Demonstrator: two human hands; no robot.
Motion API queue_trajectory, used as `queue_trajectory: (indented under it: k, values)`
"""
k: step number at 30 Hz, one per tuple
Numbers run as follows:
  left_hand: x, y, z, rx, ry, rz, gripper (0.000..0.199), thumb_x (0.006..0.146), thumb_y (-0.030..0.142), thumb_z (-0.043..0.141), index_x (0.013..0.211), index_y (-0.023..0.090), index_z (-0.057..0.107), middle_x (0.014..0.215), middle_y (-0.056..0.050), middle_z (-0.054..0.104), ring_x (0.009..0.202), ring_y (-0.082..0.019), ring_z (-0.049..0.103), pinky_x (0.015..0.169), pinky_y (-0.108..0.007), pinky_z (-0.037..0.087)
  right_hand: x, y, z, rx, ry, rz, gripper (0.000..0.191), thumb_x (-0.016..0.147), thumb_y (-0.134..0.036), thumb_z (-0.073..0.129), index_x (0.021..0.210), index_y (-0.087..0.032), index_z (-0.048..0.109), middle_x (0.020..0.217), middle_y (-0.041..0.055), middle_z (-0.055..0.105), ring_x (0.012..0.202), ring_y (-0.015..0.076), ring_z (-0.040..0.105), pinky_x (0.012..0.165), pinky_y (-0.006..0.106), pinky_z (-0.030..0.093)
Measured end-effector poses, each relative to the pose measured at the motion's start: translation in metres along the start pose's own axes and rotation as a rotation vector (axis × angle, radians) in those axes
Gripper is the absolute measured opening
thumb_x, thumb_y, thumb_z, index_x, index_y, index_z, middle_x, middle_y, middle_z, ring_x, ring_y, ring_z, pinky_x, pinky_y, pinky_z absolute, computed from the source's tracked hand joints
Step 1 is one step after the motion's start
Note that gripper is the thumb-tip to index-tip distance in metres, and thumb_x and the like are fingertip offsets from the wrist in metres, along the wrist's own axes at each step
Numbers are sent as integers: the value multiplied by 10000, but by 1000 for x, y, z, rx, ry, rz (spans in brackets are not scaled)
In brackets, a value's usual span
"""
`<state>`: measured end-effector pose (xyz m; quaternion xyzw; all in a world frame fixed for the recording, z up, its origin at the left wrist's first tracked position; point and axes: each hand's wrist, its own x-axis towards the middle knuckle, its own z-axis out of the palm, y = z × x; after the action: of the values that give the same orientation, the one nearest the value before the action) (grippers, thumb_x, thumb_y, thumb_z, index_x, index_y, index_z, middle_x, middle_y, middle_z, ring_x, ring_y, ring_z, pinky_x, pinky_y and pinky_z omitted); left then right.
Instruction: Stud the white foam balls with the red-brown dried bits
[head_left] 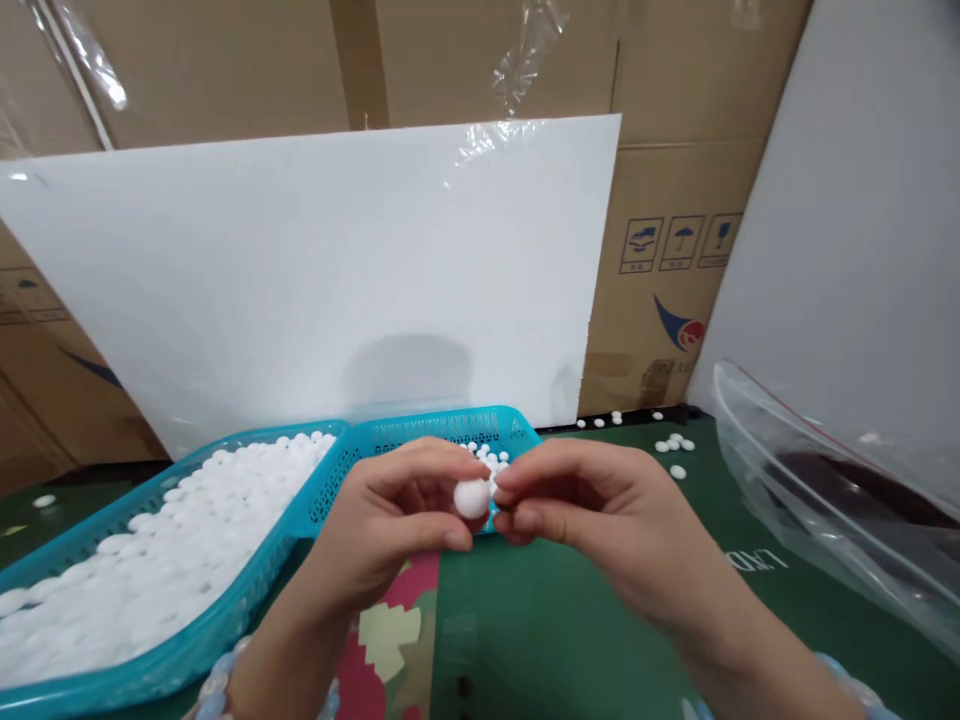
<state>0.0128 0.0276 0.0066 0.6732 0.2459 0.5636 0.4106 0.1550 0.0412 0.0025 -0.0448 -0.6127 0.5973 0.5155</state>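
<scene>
Near the middle of the head view, my left hand (pixel 409 500) pinches a small round white ball (pixel 472 498) between thumb and fingers. My right hand (pixel 570 495) is closed just to the right of the ball, thumb and fingertips pressed together at its edge; what they hold, if anything, is too small to make out. Behind both hands sits a blue-green basket (pixel 360 450) with some white pieces (pixel 491 458) inside. On the left, a larger blue-green basket (pixel 187 652) is full of white pieces (pixel 165 560).
Loose white pieces (pixel 677 472) lie on the green surface (pixel 525 630) at the right and back. A clear plastic bag (pixel 840 520) with something dark inside is at the right. A white board (pixel 337 270) leans against cardboard boxes (pixel 675 180) behind the baskets.
</scene>
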Motion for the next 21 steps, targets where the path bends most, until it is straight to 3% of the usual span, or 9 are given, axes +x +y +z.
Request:
queue_trajectory:
  k: [4,7,15,21]
  values:
    - [-2,0,3,18,2,5,185,526,97,605,669,215,608,648,37,556,589,-65,506,482,-90,427,-1,4,2,-144,17,-210,296,540,36,532,621,-234,622,570,-57,586,546,29,527,518,84,436]
    - [-5,2,6,40,21,-26,222,549,84,585,704,243,586,634,52,570,581,-62,520,497,-91,439,-1,7,1,-184,15,-276,310,549,32,534,654,-248,616,591,-60,578,561,30,522,528,93,435]
    - [-8,8,10,135,69,85,190,579,73,554,673,238,554,663,61,577,607,-64,535,529,-100,456,0,14,1,-59,-24,-260,341,579,43,512,702,-265,591,639,-97,598,600,12,549,549,58,451]
    - [-9,8,10,91,65,88,188,559,73,572,652,236,563,668,67,574,605,-61,531,511,-83,455,-1,16,2,51,77,-167,271,521,-75,614,701,-270,559,551,-90,598,505,55,564,482,108,485]
